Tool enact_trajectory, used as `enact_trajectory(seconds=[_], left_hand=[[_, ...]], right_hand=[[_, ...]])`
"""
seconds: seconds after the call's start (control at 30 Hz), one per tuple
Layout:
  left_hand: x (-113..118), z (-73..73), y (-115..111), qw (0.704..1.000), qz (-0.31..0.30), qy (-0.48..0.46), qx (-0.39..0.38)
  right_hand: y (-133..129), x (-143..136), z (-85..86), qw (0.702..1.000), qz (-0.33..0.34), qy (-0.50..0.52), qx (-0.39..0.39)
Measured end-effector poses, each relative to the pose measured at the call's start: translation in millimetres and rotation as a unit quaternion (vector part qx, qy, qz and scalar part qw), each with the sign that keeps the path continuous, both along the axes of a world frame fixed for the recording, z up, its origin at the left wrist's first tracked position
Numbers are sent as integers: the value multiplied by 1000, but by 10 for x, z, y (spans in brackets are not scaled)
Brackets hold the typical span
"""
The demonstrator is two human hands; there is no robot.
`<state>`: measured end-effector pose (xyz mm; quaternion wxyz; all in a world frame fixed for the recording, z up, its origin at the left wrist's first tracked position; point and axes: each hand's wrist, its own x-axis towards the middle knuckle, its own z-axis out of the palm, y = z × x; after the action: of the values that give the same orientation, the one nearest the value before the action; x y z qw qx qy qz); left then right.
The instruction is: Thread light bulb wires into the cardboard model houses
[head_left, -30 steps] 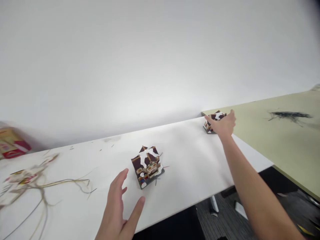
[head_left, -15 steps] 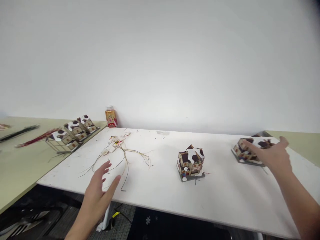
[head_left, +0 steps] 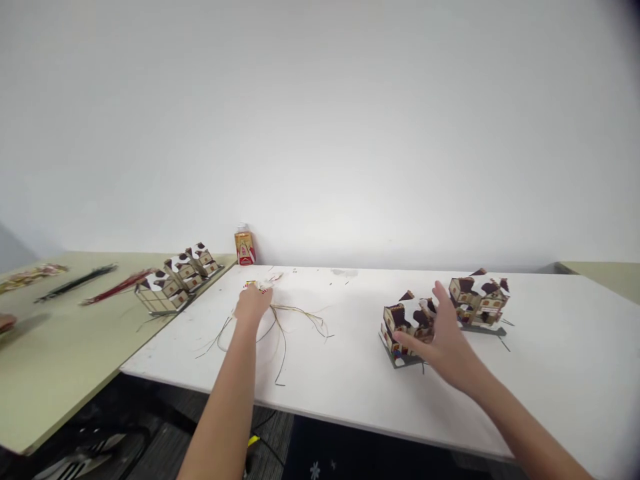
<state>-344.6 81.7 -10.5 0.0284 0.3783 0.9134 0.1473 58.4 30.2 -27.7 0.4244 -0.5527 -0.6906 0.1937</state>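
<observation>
My left hand (head_left: 254, 303) reaches down onto a small pile of printed pieces (head_left: 264, 287) with thin wire ends (head_left: 287, 313) trailing from it. Its fingertips are hidden behind the back of the hand, so I cannot tell whether they grip anything. At the nearer small model house (head_left: 410, 320), with its brown roof and white snow patches, is my right hand (head_left: 447, 343). It is open, thumb across the house's front and fingers spread on its right side. A second model house (head_left: 480, 300) stands behind and to the right on the white table (head_left: 345, 373).
On the greenish table (head_left: 65, 360) at left stand several more model houses (head_left: 184, 272), beside a red bundle (head_left: 116, 288) and a dark bundle (head_left: 75, 283) of wires. A bottle (head_left: 245, 245) stands by the wall. Another person's hand (head_left: 6, 323) shows at the left edge.
The far-right house now stands closer to the other one. My right hand has moved left from it to the nearer house. My left hand has gone forward onto the wired pieces.
</observation>
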Motion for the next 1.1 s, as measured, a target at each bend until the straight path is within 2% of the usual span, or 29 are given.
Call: enact_trajectory(seconds=[0.07, 0.17, 0.37, 0.47, 0.63, 0.83, 0.9, 0.97, 1.1], left_hand=[[41, -96, 145, 1000, 22, 1, 0], [18, -208, 227, 999, 38, 10, 14], [-232, -307, 155, 998, 13, 17, 61], [-336, -302, 120, 995, 3, 10, 97], [-431, -233, 136, 979, 1, 7, 202], [-344, -228, 238, 946, -31, -27, 323], [-314, -188, 286, 940, -49, -42, 335], [-328, -78, 341, 940, -72, -49, 329], [-489, 342, 443, 954, -128, -36, 268]], right_hand=[[61, -180, -91, 999, -1, -9, 33], [212, -370, -144, 997, -30, -25, 71], [636, -610, -133, 991, -92, -50, 80], [769, -645, -195, 982, -112, -61, 141], [758, -590, -327, 949, -97, -106, 280], [675, -566, -351, 937, -56, -89, 334], [672, -570, -366, 936, -42, -85, 339], [680, -566, -386, 937, -34, -83, 338], [703, -537, -409, 944, -34, -74, 319]])
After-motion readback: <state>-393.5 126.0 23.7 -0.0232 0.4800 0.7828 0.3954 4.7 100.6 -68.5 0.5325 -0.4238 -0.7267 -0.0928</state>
